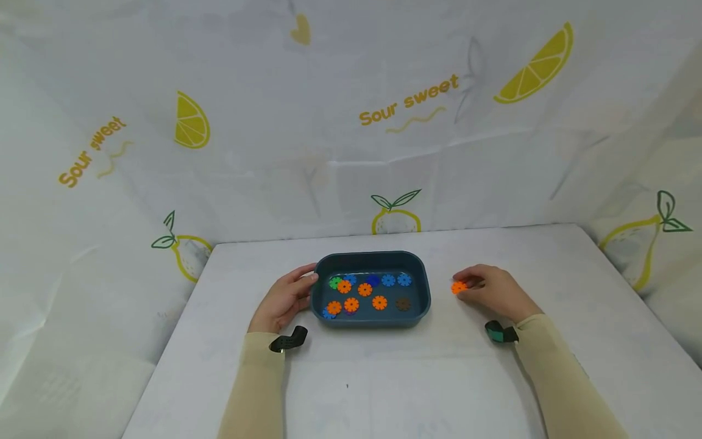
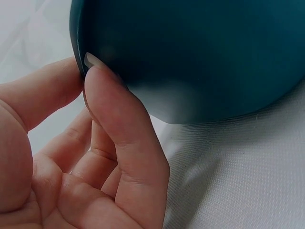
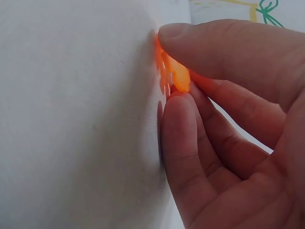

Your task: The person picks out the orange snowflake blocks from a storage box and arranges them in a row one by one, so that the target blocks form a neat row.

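Note:
A dark blue-green plastic tray (image 1: pixel 373 322) stands on the table, with several notched flower-shaped discs inside. Among them are an orange disc (image 1: pixel 379 303), a blue disc (image 1: pixel 404 279), a green disc (image 1: pixel 335 283) and a brown disc (image 1: pixel 403 303). My left hand (image 1: pixel 285 300) pinches the tray's left rim between thumb and fingers, and the left wrist view shows the thumb (image 2: pixel 119 109) over the tray edge. To the right of the tray, my right hand (image 1: pixel 493 291) pinches an orange notched disc (image 3: pixel 177 74) between thumb and fingers, close to the tabletop.
The white-covered table (image 1: pixel 362 390) runs back to a white curtain (image 1: pixel 263 183) printed with lemons and lettering. A dark band with a small black piece (image 1: pixel 289 340) sits on the left wrist; a similar one (image 1: pixel 500 332) is on the right wrist.

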A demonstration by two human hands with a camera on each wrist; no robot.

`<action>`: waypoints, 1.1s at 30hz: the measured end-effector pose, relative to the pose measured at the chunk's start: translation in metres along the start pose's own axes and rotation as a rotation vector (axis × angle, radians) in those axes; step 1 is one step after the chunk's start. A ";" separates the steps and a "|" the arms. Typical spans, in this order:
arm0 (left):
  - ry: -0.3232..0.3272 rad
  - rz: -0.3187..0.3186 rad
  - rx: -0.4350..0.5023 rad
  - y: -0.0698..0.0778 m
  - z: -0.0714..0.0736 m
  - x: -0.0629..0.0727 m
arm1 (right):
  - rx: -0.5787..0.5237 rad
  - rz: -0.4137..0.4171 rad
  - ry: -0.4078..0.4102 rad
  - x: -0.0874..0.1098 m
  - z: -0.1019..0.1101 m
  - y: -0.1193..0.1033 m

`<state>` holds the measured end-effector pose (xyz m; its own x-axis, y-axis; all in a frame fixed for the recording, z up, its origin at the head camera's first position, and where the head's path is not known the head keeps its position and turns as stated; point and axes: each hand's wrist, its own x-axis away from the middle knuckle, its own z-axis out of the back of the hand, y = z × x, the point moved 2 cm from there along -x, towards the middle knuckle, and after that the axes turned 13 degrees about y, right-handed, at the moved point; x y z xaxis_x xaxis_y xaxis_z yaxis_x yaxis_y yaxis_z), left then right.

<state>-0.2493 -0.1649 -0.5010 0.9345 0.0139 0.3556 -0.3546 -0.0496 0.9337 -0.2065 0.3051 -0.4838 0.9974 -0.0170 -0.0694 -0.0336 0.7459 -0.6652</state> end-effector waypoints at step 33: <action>-0.014 -0.026 0.009 0.004 -0.003 0.005 | 0.051 0.152 -0.018 -0.029 0.025 -0.065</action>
<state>-0.2461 -0.1623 -0.4954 0.9438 0.0011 0.3306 -0.3300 -0.0582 0.9422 -0.2316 0.2734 -0.4203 0.9821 0.1106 -0.1524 -0.1815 0.7720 -0.6091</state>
